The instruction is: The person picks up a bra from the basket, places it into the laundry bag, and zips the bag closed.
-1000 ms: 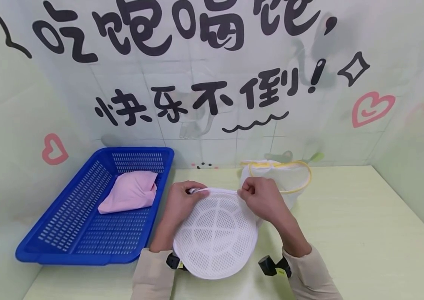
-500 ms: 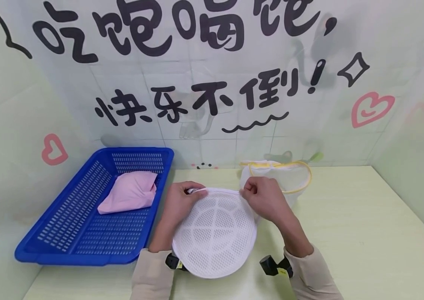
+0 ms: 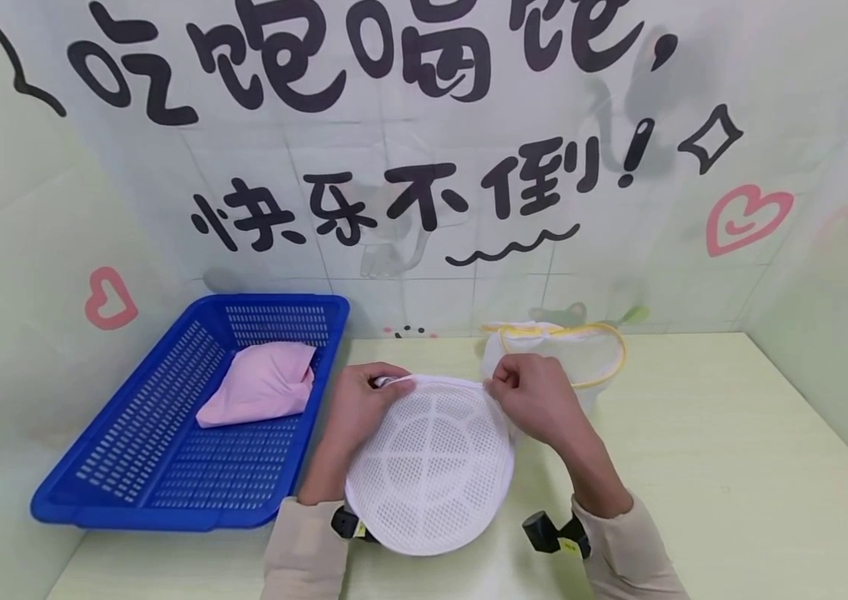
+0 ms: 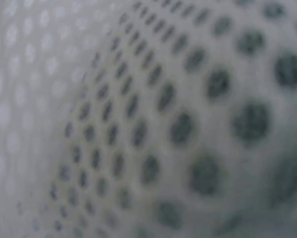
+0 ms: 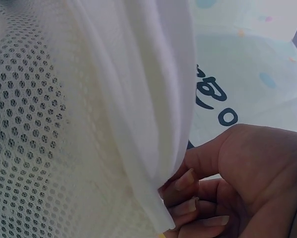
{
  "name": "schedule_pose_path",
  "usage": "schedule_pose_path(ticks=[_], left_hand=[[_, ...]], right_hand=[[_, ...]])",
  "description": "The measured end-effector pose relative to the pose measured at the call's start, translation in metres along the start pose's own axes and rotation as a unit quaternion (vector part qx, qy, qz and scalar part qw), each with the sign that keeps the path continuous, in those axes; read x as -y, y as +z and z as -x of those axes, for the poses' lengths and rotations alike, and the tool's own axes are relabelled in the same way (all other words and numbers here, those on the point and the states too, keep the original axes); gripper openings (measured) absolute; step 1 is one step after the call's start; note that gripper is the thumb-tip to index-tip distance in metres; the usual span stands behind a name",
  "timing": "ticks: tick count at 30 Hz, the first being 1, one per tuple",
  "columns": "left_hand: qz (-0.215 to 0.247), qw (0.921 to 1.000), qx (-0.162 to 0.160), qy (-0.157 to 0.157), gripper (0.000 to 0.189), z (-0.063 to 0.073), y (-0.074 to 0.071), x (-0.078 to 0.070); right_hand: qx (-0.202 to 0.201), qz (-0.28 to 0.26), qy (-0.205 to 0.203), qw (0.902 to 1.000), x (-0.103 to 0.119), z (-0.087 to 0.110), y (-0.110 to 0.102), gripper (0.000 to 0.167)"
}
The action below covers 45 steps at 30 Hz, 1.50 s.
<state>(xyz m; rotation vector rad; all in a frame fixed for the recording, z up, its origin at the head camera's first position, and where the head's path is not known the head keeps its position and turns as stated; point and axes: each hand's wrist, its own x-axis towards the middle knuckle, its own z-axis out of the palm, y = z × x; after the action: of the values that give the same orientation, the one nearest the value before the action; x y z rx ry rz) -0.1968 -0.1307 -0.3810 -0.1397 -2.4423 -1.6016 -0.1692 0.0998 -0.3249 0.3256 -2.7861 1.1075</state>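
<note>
Left hand (image 3: 363, 400) and right hand (image 3: 536, 398) pinch the far rim (image 3: 449, 381) of the near bag (image 3: 427, 475).
I'd pull evenly, without sharp tugs.

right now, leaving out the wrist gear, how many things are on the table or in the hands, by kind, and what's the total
Baskets: 1, the blue basket
Cloths: 1, the pink cloth inside it
Bags: 2, the white mesh bag being held and the yellow-trimmed white bag behind it
Total: 4
</note>
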Motion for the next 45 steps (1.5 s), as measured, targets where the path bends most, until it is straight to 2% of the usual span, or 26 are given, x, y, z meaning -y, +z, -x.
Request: schedule_pose_path(ticks=[22,28,45], left_hand=[[0.002,0.9999,-0.017,-0.001,0.009,0.002,-0.0006,-0.003],[0.005,0.9995,-0.028,-0.011,0.009,0.0023,-0.0015,-0.0036],[-0.015,0.9983,-0.053,-0.016,0.01,0.0019,-0.0028,-0.0023]], right_hand=[[0.004,0.008,0.002,1.0,0.001,0.0019,-0.0009,0.019],[0.0,0.005,-0.002,1.0,0.0002,0.0027,-0.0023,0.018],[0.002,0.003,-0.004,1.0,-0.0003,0.0033,-0.0039,0.02]])
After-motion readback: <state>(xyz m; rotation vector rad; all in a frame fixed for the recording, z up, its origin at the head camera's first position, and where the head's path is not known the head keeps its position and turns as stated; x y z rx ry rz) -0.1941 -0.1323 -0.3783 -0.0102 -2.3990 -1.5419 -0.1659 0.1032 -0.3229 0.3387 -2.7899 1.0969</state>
